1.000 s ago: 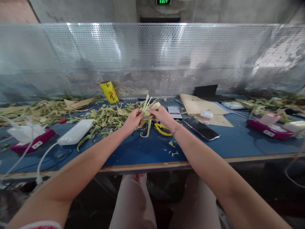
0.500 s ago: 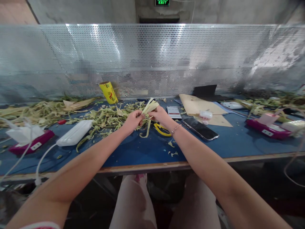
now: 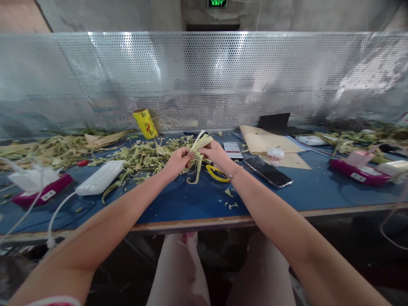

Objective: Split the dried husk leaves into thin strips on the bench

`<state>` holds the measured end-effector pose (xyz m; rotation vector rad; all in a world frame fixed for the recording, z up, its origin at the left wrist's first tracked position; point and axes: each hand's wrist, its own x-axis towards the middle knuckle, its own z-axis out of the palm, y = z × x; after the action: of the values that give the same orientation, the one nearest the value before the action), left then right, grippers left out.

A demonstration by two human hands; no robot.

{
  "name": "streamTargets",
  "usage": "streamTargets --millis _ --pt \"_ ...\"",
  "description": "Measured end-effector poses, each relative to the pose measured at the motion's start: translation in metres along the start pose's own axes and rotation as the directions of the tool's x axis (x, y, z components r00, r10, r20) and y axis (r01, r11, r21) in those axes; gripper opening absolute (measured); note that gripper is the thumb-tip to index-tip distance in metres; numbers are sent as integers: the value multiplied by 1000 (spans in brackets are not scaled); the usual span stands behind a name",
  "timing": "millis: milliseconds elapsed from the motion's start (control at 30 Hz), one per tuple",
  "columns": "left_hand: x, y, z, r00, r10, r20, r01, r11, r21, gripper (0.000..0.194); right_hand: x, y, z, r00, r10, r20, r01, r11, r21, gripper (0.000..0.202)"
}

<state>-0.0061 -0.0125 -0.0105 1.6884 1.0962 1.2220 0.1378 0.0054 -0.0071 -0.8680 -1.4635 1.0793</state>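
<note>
A small bundle of pale green plant strips (image 3: pixel 201 142) stands between my hands, its upper ends fanned out and one curled strip hanging below. My left hand (image 3: pixel 179 162) is closed on the lower left of it, with the fingertips pinched together. On the other side my right hand (image 3: pixel 215 154) pinches the same bundle; some of its fingers are hidden. Behind and left of the hands lies a heap of green plant scraps (image 3: pixel 145 157). Just under my right wrist is a yellow loop-shaped thing (image 3: pixel 218 177) on the blue table (image 3: pixel 191 204).
A phone (image 3: pixel 269 171), a small white case (image 3: pixel 275 153) and brown paper (image 3: pixel 270 140) lie to the right. Leftward are a white power strip (image 3: pixel 100 177) and a tilted yellow can (image 3: pixel 145 124). Purple boxes (image 3: pixel 62 185) stand toward both sides. A perforated metal screen (image 3: pixel 204 63) closes the back.
Almost nothing differs. Both hands keep their grip on the strips in the same place.
</note>
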Motion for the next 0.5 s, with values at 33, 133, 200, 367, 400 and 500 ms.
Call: streamTargets --millis 33,133,200,367,400,500 --pt "0 0 0 1000 1 -1 -1 1000 1 19 0 0 0 1000 2 5 -3 1000 10 19" --pt "-1 1 1 1000 4 1 -5 1000 18 19 -1 -2 0 1000 10 10 -10 1000 30 19" --pt "-2 1 1 1000 13 14 -14 999 30 20 -1 -3 1 1000 20 -4 -20 999 43 20" --pt "-3 2 0 999 27 43 -29 999 44 22 -1 -3 1 999 40 -18 -38 994 106 18" --pt "-3 2 -1 999 27 46 -29 998 49 22 -1 -3 1 999 42 -15 -40 992 120 17" --pt "-2 1 -2 998 28 53 -31 998 58 22 1 -2 0 999 44 6 -45 986 161 17"
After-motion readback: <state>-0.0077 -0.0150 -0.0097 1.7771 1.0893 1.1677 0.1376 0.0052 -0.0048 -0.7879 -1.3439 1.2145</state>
